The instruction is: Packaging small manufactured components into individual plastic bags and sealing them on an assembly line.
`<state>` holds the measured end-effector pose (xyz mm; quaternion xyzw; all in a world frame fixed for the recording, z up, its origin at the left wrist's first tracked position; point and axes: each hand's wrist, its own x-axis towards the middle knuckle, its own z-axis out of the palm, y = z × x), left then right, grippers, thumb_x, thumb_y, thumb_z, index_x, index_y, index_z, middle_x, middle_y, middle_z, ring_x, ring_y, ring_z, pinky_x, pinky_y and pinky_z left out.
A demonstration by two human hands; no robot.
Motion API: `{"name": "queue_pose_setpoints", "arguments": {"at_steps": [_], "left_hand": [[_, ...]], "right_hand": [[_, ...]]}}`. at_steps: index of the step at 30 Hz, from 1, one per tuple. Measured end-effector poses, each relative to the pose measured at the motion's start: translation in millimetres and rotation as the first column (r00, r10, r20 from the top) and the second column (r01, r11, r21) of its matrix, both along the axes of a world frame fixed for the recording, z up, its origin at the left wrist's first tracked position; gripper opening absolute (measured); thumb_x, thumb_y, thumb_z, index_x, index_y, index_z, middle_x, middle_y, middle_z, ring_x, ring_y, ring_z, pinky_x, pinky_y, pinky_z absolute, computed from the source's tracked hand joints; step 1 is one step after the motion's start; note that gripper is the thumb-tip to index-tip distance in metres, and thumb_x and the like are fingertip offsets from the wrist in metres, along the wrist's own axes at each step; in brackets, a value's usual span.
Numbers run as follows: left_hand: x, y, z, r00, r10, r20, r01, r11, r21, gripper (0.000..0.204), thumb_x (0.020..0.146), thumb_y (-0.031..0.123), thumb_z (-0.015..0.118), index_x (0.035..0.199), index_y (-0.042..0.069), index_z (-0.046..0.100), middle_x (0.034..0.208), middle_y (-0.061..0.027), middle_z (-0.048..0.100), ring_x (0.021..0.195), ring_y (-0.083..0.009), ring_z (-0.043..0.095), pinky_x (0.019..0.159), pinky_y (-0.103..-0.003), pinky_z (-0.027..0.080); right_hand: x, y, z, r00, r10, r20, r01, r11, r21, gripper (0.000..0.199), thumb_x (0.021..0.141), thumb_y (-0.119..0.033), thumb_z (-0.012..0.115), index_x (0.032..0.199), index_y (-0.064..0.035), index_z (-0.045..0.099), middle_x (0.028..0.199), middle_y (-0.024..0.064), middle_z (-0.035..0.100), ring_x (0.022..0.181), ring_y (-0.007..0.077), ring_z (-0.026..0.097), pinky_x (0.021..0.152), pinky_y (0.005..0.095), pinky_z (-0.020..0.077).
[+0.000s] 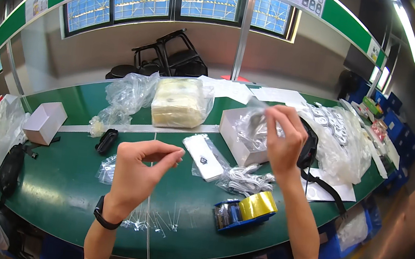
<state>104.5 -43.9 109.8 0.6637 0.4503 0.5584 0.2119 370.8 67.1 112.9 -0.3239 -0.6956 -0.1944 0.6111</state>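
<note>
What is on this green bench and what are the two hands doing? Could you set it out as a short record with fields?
Surface: green table
Left hand: raised, fingertips pinched together, anything held too small to tell
Right hand: pinching a clear plastic bag above an open white box
In front: tape dispenser with a yellow roll
Between hands: flat white packet, bagged white cables
Farther back: wrapped pale stack
Left: small white box

Both hands raised, fingers pinched
</note>
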Motion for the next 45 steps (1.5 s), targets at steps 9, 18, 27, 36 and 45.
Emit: {"name": "queue_pose_setpoints", "arguments": {"at_steps": [9,18,27,36,45], "left_hand": [[-4,1,0,0.999,-0.032,0.002,0.032,0.999,-0.014,0.011,0.092,0.004,0.071,0.095,-0.005,0.075,0.079,-0.0093,0.075,0.072,-0.0142,0.073,0.069,-0.024,0.057],[-7,5,2,0.999,-0.031,0.019,0.031,0.999,-0.025,0.013,0.092,0.008,0.071,0.093,-0.004,0.075,0.078,-0.0099,0.076,0.074,-0.0138,0.074,0.07,-0.023,0.056],[-12,1,8,0.998,0.011,0.059,-0.013,0.999,0.037,0.014,0.092,0.008,0.071,0.091,-0.005,0.075,0.074,-0.0083,0.075,0.07,-0.0124,0.073,0.068,-0.023,0.054],[-14,36,-26,0.999,0.007,0.045,-0.002,0.992,-0.127,0.042,0.093,0.019,0.074,0.124,-0.008,0.065,0.111,-0.0149,0.073,0.095,-0.0159,0.071,0.085,-0.027,0.055],[-14,36,-19,0.849,-0.16,0.503,0.168,0.985,0.029,0.034,0.101,0.018,0.065,0.123,-0.008,0.066,0.107,-0.0149,0.075,0.095,-0.0129,0.07,0.085,-0.026,0.055]], "right_hand": [[43,85,-75,0.809,0.046,0.587,0.316,0.807,-0.498,0.022,0.091,-0.01,0.057,0.105,0.0,0.071,0.112,0.0196,0.069,0.108,0.0384,0.064,0.093,0.045,0.0516],[24,16,-69,0.684,0.373,0.627,0.423,0.498,-0.757,0.025,0.08,-0.018,0.068,0.096,0.0,0.073,0.102,0.0203,0.071,0.098,0.038,0.067,0.089,0.0444,0.0537],[30,27,-72,0.686,0.432,0.585,0.402,0.445,-0.8,0.03,0.075,-0.017,0.075,0.097,0.002,0.07,0.092,0.0215,0.072,0.091,0.036,0.07,0.086,0.0418,0.0554],[-48,-7,-26,0.783,0.53,-0.326,-0.469,0.158,-0.869,0.029,0.086,-0.009,0.079,0.105,0.0067,0.063,0.092,0.0095,0.07,0.084,0.0129,0.068,0.071,0.0273,0.0571],[-117,-44,-21,0.721,0.589,-0.365,-0.578,0.22,-0.786,0.025,0.086,-0.004,0.078,0.102,0.0028,0.059,0.094,0.0088,0.067,0.083,0.0131,0.068,0.072,0.0267,0.0588]]}}
